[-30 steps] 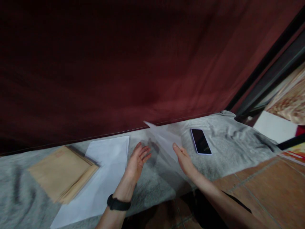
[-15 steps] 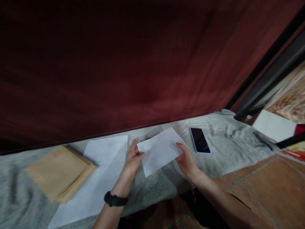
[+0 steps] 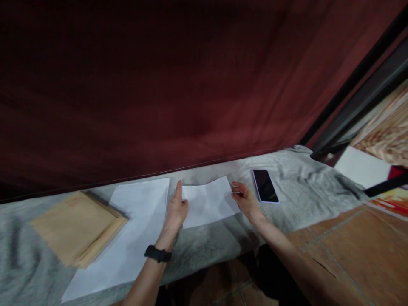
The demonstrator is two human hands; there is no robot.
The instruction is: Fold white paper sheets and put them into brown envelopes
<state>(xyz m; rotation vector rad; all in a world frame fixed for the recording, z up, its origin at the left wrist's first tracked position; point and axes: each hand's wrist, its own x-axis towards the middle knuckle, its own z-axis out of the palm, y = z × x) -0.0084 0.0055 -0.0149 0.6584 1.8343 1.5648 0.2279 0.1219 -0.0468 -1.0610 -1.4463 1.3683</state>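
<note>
A white sheet of paper with a crease across its middle is held low over the grey cloth, between my two hands. My left hand has its left edge, thumb by the paper and index finger pointing away from me; a black band is on that wrist. At the right edge, my right hand has bent fingertips and thumb around the paper's border, its lower fingers partly hidden. Left of my left hand lie larger white sheets, partly under a stack of brown envelopes.
A dark-screened phone in a lilac case lies right of my right hand. The grey cloth covers the narrow surface, with a dark red hanging fabric behind it. Tiled floor and a dark frame post are at right.
The paper has come down flatter and turned to lie straighter, its crease now showing. My left hand is more upright along its edge, and my right fingers have shifted out to the right edge.
</note>
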